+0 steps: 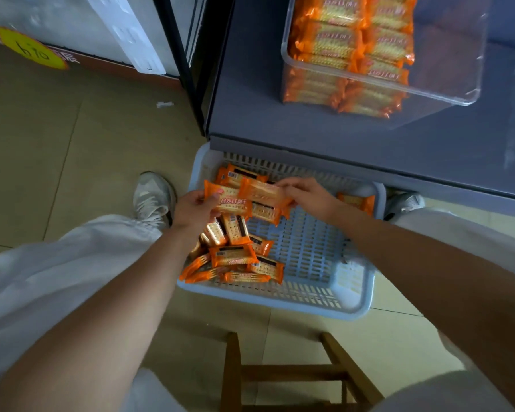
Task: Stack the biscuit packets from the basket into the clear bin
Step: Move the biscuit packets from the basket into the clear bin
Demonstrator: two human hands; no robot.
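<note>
yellow floor sticker "hi10", packet print illegible

Both my arms reach forward; left grip closed, right grip pinching, fingertips probably curled under.

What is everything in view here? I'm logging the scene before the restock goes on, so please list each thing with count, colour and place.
biscuit packets in basket: more than ten, orange, heaped at the left side, one apart at the far right corner
basket: one, pale blue, on the floor against the grey surface
clear bin: one, transparent, on the grey surface, its left part stacked with orange packets
grey surface: one, above the basket
wooden stool: one, brown, bottom centre
yellow sign: one, top left
shoes: two, pale grey, beside the basket
left hand: holds an orange packet
right hand: holds another packet
</note>
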